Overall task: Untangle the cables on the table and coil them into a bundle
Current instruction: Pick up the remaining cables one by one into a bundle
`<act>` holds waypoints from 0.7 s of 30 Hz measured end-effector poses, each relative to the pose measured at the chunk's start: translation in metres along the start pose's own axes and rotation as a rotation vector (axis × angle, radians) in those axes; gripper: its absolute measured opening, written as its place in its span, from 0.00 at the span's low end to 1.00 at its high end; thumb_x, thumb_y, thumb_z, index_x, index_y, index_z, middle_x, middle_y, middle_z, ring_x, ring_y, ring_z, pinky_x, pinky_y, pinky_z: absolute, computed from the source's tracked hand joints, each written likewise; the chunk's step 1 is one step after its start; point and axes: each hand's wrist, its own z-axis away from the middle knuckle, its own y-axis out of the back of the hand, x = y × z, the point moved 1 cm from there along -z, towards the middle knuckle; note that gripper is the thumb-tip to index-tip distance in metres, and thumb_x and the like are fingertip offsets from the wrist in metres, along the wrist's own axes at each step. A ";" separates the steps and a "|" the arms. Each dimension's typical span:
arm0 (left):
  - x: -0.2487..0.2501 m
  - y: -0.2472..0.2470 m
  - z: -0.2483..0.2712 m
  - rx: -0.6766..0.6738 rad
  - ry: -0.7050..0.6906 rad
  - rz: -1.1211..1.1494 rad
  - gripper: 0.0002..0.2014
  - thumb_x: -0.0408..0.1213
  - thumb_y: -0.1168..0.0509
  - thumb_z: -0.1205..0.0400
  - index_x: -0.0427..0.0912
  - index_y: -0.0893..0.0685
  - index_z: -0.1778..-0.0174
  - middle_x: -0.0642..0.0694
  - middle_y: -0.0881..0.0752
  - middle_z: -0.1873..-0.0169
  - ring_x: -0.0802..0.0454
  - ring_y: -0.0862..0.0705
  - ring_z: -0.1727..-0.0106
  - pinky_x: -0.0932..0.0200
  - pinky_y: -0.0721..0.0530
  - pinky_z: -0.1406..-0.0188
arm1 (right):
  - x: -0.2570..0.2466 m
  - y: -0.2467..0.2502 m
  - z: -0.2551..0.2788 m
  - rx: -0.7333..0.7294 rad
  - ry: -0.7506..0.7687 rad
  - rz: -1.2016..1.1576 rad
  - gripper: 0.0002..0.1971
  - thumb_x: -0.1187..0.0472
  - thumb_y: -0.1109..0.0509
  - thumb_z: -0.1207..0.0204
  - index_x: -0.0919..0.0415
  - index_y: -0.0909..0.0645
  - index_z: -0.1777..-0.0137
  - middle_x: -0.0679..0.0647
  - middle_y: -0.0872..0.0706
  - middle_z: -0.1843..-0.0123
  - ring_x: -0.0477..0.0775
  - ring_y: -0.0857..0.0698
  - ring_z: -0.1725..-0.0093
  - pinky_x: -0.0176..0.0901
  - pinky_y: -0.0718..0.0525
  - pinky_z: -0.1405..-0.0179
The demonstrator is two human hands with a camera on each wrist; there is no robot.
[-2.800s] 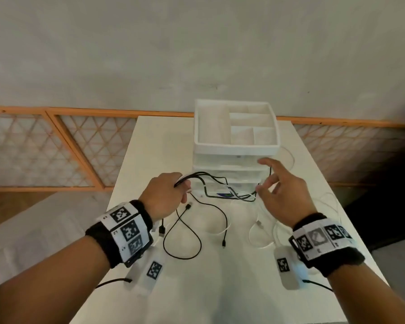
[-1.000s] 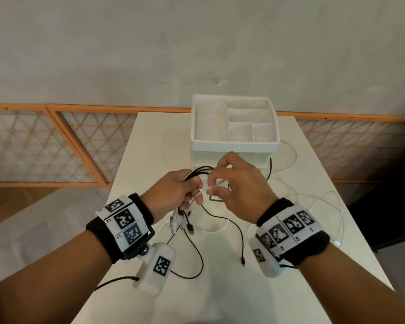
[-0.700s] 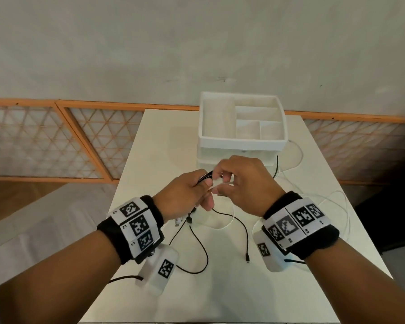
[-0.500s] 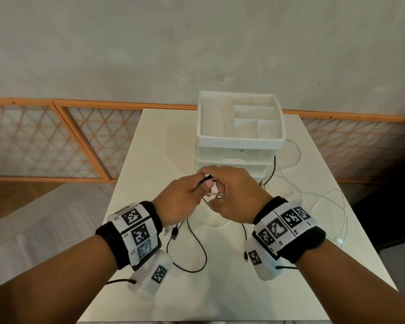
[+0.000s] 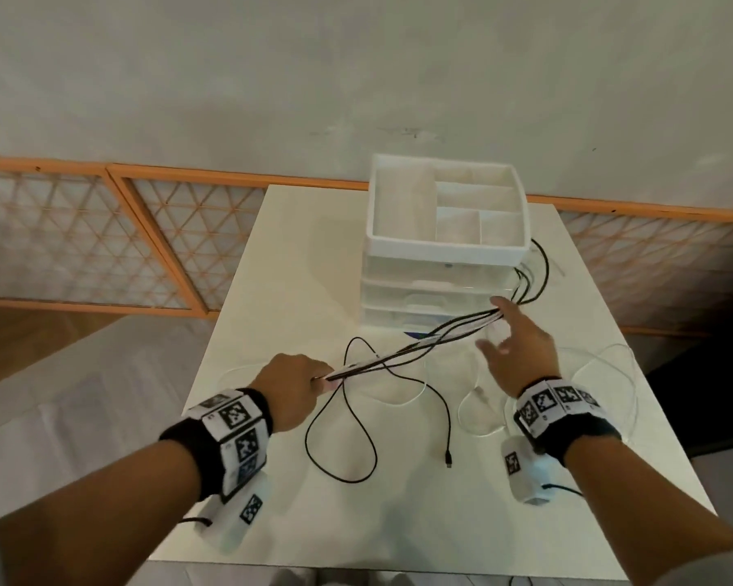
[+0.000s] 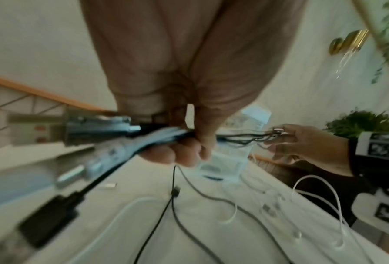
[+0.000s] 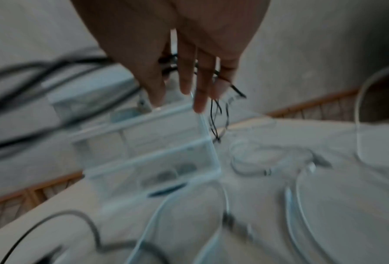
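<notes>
Cables (image 5: pixel 415 346) run taut in the head view between the left hand (image 5: pixel 290 389), which grips their near ends, and the right hand (image 5: pixel 515 353), whose spread, straight fingers carry the strands beside the drawer organizer (image 5: pixel 445 247). Loose loops lie on the table (image 5: pixel 398 522) between the wrists. The left wrist view shows fingers (image 6: pixel 184 153) curled around the bundle. The right wrist view, blurred, shows extended fingers (image 7: pixel 186 76) with black strands crossing behind them.
</notes>
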 end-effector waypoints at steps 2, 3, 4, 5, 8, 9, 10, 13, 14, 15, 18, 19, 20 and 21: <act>-0.008 -0.010 -0.002 0.083 0.056 0.132 0.12 0.40 0.40 0.13 0.39 0.14 0.53 0.39 0.16 0.65 0.41 0.17 0.61 0.46 0.17 0.53 | 0.000 -0.024 0.024 -0.155 -0.064 0.079 0.44 0.57 0.27 0.23 0.42 0.51 0.15 0.55 0.16 0.34 0.62 0.16 0.37 0.57 0.18 0.37; -0.010 -0.011 -0.003 0.098 0.072 0.198 0.12 0.39 0.40 0.13 0.37 0.14 0.53 0.40 0.18 0.66 0.42 0.19 0.63 0.45 0.17 0.55 | -0.002 -0.036 0.036 -0.186 -0.026 0.111 0.43 0.56 0.29 0.23 0.40 0.51 0.15 0.51 0.17 0.33 0.61 0.16 0.36 0.57 0.18 0.36; -0.010 -0.011 -0.003 0.098 0.086 0.247 0.12 0.39 0.40 0.13 0.36 0.14 0.53 0.41 0.20 0.67 0.43 0.22 0.65 0.45 0.19 0.59 | -0.009 -0.048 0.050 -0.230 0.060 0.147 0.38 0.55 0.31 0.22 0.38 0.46 0.17 0.48 0.18 0.34 0.58 0.16 0.36 0.55 0.19 0.36; -0.010 -0.010 -0.004 0.090 0.096 0.269 0.12 0.39 0.41 0.13 0.37 0.15 0.55 0.43 0.21 0.68 0.45 0.24 0.65 0.49 0.22 0.63 | -0.017 -0.061 0.064 -0.307 0.157 0.190 0.31 0.54 0.33 0.21 0.36 0.39 0.20 0.45 0.19 0.34 0.55 0.17 0.35 0.51 0.22 0.34; -0.001 -0.003 -0.004 0.077 0.069 0.184 0.14 0.43 0.42 0.12 0.47 0.25 0.65 0.49 0.25 0.71 0.49 0.27 0.68 0.55 0.32 0.70 | -0.036 -0.100 0.095 -0.649 0.344 0.238 0.25 0.61 0.36 0.21 0.34 0.26 0.27 0.45 0.26 0.32 0.55 0.19 0.35 0.48 0.22 0.33; 0.001 -0.002 -0.004 0.080 0.058 0.160 0.15 0.45 0.41 0.13 0.46 0.26 0.66 0.50 0.25 0.72 0.49 0.27 0.69 0.56 0.33 0.71 | -0.038 -0.111 0.099 -0.727 0.356 0.265 0.27 0.64 0.36 0.22 0.35 0.25 0.28 0.46 0.28 0.33 0.57 0.18 0.37 0.49 0.20 0.36; 0.003 -0.001 -0.003 0.081 0.052 0.158 0.16 0.46 0.41 0.13 0.44 0.25 0.65 0.50 0.25 0.72 0.49 0.27 0.69 0.56 0.32 0.70 | -0.040 -0.118 0.101 -0.758 0.356 0.292 0.26 0.66 0.35 0.23 0.37 0.24 0.30 0.47 0.29 0.34 0.59 0.17 0.40 0.49 0.18 0.40; 0.005 -0.001 -0.004 0.077 0.085 0.197 0.17 0.47 0.40 0.14 0.39 0.14 0.58 0.50 0.24 0.74 0.50 0.25 0.69 0.58 0.31 0.70 | -0.041 -0.127 0.098 -0.705 0.299 0.312 0.16 0.67 0.33 0.26 0.48 0.22 0.42 0.49 0.23 0.42 0.59 0.15 0.48 0.47 0.16 0.49; 0.004 -0.001 -0.005 0.081 0.093 0.203 0.16 0.47 0.40 0.14 0.41 0.13 0.58 0.51 0.23 0.73 0.51 0.24 0.68 0.60 0.31 0.70 | -0.040 -0.128 0.098 -0.685 0.311 0.319 0.14 0.67 0.33 0.26 0.50 0.23 0.45 0.49 0.23 0.43 0.58 0.15 0.49 0.47 0.16 0.50; 0.002 -0.002 -0.004 0.085 0.093 0.205 0.16 0.46 0.41 0.14 0.43 0.13 0.59 0.51 0.21 0.72 0.51 0.22 0.66 0.62 0.30 0.69 | -0.039 -0.128 0.100 -0.670 0.355 0.332 0.12 0.66 0.33 0.25 0.50 0.24 0.46 0.48 0.25 0.42 0.57 0.17 0.51 0.47 0.16 0.52; 0.000 -0.007 -0.004 0.108 0.035 0.245 0.16 0.46 0.44 0.12 0.45 0.15 0.58 0.51 0.14 0.63 0.50 0.18 0.59 0.62 0.27 0.64 | -0.038 -0.120 0.099 -0.557 0.503 0.244 0.09 0.63 0.34 0.21 0.48 0.25 0.46 0.43 0.31 0.34 0.55 0.20 0.59 0.46 0.19 0.59; 0.000 -0.008 -0.004 0.116 0.009 0.268 0.16 0.46 0.44 0.12 0.46 0.14 0.56 0.52 0.12 0.61 0.52 0.17 0.59 0.61 0.27 0.63 | -0.042 -0.113 0.096 -0.491 0.520 0.154 0.08 0.62 0.35 0.20 0.47 0.25 0.47 0.41 0.30 0.35 0.56 0.19 0.61 0.47 0.19 0.60; 0.001 -0.008 -0.003 0.124 -0.018 0.296 0.16 0.46 0.45 0.11 0.46 0.14 0.53 0.54 0.12 0.63 0.58 0.18 0.63 0.61 0.27 0.64 | -0.049 -0.103 0.090 -0.415 0.520 0.044 0.08 0.62 0.35 0.20 0.47 0.25 0.49 0.40 0.25 0.39 0.55 0.18 0.61 0.48 0.18 0.60; 0.004 -0.009 -0.004 0.126 -0.046 0.336 0.15 0.46 0.45 0.11 0.46 0.13 0.53 0.58 0.12 0.67 0.64 0.21 0.69 0.62 0.28 0.66 | -0.058 -0.090 0.082 -0.326 0.506 -0.072 0.08 0.64 0.34 0.21 0.48 0.25 0.51 0.41 0.21 0.46 0.52 0.19 0.63 0.48 0.18 0.60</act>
